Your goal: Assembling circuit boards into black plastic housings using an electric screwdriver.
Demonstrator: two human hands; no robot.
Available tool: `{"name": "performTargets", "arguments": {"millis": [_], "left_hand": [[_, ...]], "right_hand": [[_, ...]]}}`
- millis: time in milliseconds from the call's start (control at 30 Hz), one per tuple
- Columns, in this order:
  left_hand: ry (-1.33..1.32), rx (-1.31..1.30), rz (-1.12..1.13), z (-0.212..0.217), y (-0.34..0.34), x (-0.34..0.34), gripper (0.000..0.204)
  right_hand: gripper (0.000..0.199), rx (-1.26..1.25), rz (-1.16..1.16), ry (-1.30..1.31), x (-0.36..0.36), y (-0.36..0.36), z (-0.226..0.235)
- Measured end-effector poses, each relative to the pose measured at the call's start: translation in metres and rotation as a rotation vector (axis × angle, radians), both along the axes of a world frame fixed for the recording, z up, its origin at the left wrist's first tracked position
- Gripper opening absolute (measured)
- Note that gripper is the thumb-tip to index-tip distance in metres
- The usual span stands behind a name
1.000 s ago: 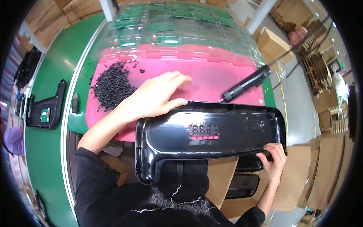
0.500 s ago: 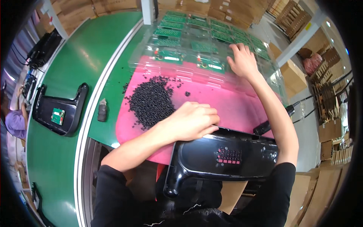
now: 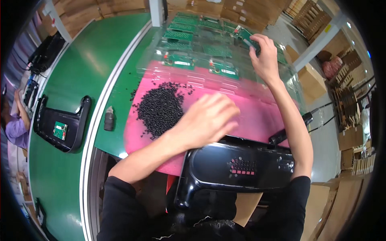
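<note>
My right hand (image 3: 263, 56) reaches far across to the clear plastic tray (image 3: 189, 30) and pinches a small green circuit board (image 3: 246, 40) at its right end. Palm down, my left hand (image 3: 209, 118) hovers with bent fingers over the pink mat (image 3: 257, 110), just beyond the far edge of the glossy black panel (image 3: 241, 168) that lies in front of me. What is under its palm is hidden. A heap of small black screws (image 3: 161, 108) lies on the mat to the left of that hand.
A black power screwdriver (image 3: 290, 130) lies right of the panel, by my right forearm. On the green conveyor (image 3: 80, 72) sit another black panel with a green board (image 3: 60, 124) and a small dark cylinder (image 3: 108, 120). A person's sleeve (image 3: 16, 128) shows far left; cardboard boxes (image 3: 313, 80) stand right.
My right hand left the panel's lower right corner and reached up to the tray, then moved right along it and took a board. My left hand stayed by the panel's far edge.
</note>
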State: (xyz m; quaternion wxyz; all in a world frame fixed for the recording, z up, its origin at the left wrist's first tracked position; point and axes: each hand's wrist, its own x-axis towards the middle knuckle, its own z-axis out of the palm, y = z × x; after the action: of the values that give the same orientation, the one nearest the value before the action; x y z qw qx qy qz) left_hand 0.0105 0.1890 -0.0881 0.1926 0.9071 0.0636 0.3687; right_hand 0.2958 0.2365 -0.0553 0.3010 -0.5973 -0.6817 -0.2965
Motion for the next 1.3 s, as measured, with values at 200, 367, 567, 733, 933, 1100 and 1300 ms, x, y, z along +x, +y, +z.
{"name": "performTargets", "arguments": {"millis": [200, 367, 567, 733, 933, 1100, 1300], "left_hand": [[-0.118, 0.149, 0.317, 0.022, -0.001, -0.009, 0.087], [-0.133, 0.251, 0.076, 0.015, -0.01, -0.004, 0.069], [-0.183, 0.093, -0.118, 0.021, -0.032, -0.003, 0.081], [-0.185, 0.2, -0.223, 0.011, -0.036, -0.005, 0.073], [-0.208, 0.189, -0.243, 0.016, -0.034, -0.008, 0.06], [-0.162, 0.054, -0.321, 0.017, -0.035, -0.006, 0.065], [0.272, -0.239, -0.376, 0.01, -0.043, -0.012, 0.071]], "right_hand": [[0.034, -0.429, 0.303, 0.49, -0.086, -0.146, 0.058], [0.034, -0.499, 0.458, 0.559, -0.093, -0.218, 0.055], [0.033, -0.407, 0.355, 0.732, -0.102, -0.266, 0.043], [0.032, -0.375, 0.325, 0.929, -0.111, -0.267, 0.032], [0.026, -0.309, 0.275, 0.84, -0.106, -0.266, 0.031], [0.02, -0.289, 0.133, 1.005, -0.104, -0.28, 0.025], [0.024, -0.614, 0.098, 1.394, -0.101, -0.309, 0.019]]}}
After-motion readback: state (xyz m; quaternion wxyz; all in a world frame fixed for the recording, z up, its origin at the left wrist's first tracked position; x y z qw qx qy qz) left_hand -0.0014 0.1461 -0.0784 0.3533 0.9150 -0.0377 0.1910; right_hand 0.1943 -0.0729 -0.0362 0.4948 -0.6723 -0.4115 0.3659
